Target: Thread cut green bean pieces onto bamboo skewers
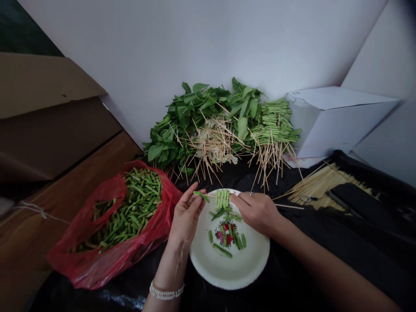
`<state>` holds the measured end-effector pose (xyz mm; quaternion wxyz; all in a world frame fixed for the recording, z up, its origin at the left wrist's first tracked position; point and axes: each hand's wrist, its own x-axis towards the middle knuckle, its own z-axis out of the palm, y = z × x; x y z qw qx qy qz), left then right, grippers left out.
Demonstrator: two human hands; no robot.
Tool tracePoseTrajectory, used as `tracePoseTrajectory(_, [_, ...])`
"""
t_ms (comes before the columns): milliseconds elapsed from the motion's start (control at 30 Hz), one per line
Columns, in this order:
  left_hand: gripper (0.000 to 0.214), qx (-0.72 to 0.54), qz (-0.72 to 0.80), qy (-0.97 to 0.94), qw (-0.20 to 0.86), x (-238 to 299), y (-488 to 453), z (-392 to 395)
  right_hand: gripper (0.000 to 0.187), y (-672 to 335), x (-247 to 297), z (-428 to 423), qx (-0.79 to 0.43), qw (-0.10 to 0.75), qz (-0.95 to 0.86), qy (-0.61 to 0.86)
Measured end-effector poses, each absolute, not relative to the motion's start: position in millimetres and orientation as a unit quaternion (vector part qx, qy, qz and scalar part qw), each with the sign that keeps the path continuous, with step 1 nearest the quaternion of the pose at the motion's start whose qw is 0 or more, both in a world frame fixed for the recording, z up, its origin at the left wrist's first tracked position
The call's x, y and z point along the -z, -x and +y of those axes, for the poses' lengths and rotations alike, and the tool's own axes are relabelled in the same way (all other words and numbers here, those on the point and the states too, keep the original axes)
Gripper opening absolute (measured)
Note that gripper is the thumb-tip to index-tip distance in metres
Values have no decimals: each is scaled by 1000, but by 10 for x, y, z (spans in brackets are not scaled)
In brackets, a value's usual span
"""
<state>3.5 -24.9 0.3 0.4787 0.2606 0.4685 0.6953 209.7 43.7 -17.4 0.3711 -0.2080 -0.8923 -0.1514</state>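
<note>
Two hands work over a white plate (pixel 229 268): the left hand (pixel 186 215) pinches a bean (pixel 202 196), and the right hand (pixel 256 212) grips a skewer (pixel 221 199) of beans. Many finished skewers (pixel 274 125) lie piled by the wall (pixel 195 43); a red bag (pixel 97 260) holds plenty more beans (pixel 136 203).

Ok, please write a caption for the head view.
Left hand and right hand hold a bamboo skewer of cut green beans over a white plate, beside a red plastic bag.
</note>
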Motion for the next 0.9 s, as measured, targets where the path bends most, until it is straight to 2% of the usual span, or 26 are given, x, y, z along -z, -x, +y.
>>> tracePoseTrajectory(267, [34, -699, 470, -210, 497, -13, -66, -246, 25, -2100, 187, 444, 159, 360, -896, 205])
tracePoseTrajectory(900, [38, -700, 451, -208, 513, -11, -41, -266, 22, -2109, 167, 451, 138, 357, -900, 208])
